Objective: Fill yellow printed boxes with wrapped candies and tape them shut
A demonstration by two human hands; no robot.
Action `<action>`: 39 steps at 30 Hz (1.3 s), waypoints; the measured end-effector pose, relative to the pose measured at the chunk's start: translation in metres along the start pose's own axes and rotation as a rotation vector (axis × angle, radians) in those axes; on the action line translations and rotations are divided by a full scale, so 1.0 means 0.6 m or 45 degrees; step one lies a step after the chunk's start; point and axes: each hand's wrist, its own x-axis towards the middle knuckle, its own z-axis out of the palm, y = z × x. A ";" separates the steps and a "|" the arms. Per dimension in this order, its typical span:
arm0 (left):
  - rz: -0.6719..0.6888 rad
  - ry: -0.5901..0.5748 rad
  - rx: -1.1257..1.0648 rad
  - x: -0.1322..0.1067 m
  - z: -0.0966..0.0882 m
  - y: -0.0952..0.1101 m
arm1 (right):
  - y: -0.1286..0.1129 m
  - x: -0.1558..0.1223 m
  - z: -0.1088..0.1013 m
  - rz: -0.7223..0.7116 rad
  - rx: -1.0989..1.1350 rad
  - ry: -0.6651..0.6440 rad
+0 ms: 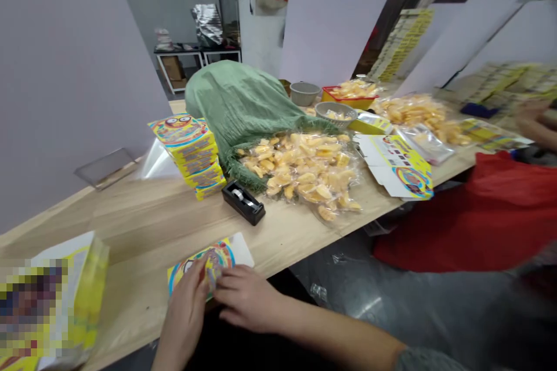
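My left hand [185, 307] and my right hand [248, 298] hold a printed yellow card carton [209, 266] at the near table edge, with my fingers over its lower part. A white flap extends from it across the wood. Beyond my hands lie a black tape dispenser [242, 201] and a stack of yellow printed boxes [187, 150]. Farther on, a clear bag of yellow food pieces [300, 173] rests against a green cloth sack [243, 104]. A flat, unfolded carton [398, 166] lies on the right.
A pixelated yellow package [82, 284] sits at the lower left. Grey bowls [304, 93], a red tray [348, 97], and more yellow pieces stand farther along the wooden table [130, 214]. A co-worker's hand [533, 118] and red garment [478, 214] are at the right.
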 end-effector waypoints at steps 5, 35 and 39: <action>0.332 -0.032 0.514 -0.004 0.001 -0.050 | 0.155 -0.087 -0.137 0.829 -0.570 0.691; 0.330 -0.361 0.041 0.166 0.214 0.174 | 0.253 -0.187 -0.114 0.762 -0.799 0.088; 0.286 -0.278 0.017 0.130 0.162 0.175 | 0.258 -0.178 -0.111 0.831 -0.790 0.097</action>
